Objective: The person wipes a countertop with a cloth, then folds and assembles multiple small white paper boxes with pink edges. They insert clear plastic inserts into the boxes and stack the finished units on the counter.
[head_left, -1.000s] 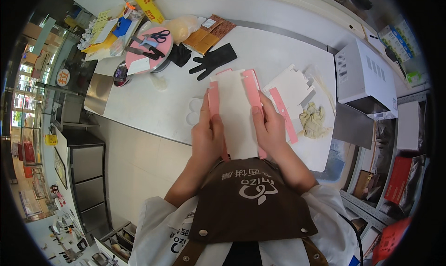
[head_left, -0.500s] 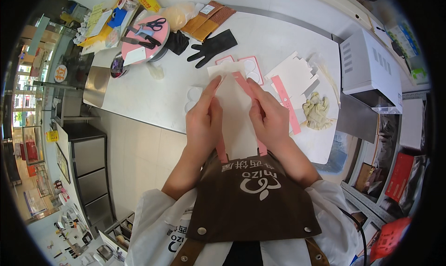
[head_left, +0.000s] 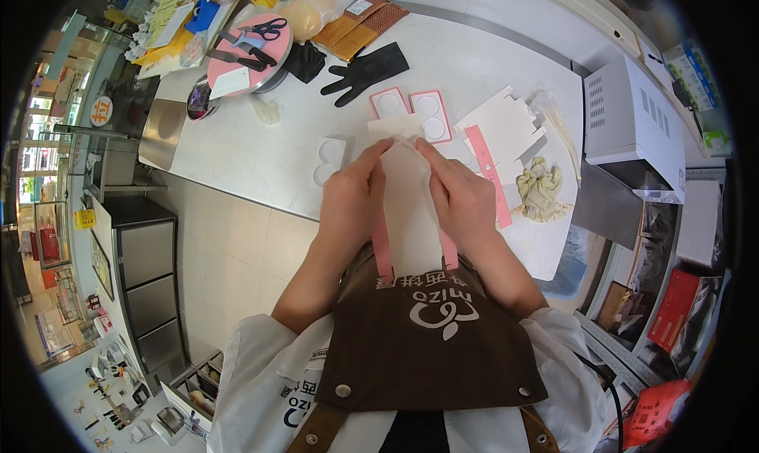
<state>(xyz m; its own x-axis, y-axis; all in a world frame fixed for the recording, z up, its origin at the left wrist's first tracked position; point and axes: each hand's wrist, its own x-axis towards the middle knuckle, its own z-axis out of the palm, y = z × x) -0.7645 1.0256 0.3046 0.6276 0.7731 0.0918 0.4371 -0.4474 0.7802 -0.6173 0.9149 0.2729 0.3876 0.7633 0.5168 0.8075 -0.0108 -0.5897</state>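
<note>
In front of my apron, a white cardboard box piece with pink sides [head_left: 409, 216] is stretched lengthwise between my two hands. My left hand [head_left: 352, 190] grips its left wall, with fingertips at the far end. Opposite it, my right hand [head_left: 465, 196] is closed on the right wall, and its index finger also meets the far end. A white flap sticks out beyond the fingertips. Just past it lie two pink-rimmed trays with round wells, a left one [head_left: 388, 103] and a right one [head_left: 429, 117]. A white insert with round wells [head_left: 327, 160] lies beside my left hand.
Flat white cardboard [head_left: 502, 125], a pink strip [head_left: 490, 172] and a crumpled pale cloth or glove [head_left: 540, 190] lie at right. Farther back are a black glove [head_left: 368, 73] and a pink turntable [head_left: 273, 50] bearing scissors and knives. A white appliance [head_left: 632, 129] stands right.
Both hands' fingertips have come closer together at the box piece's far end. The pink strip along its upper right is now folded out of sight. The view has shifted slightly.
</note>
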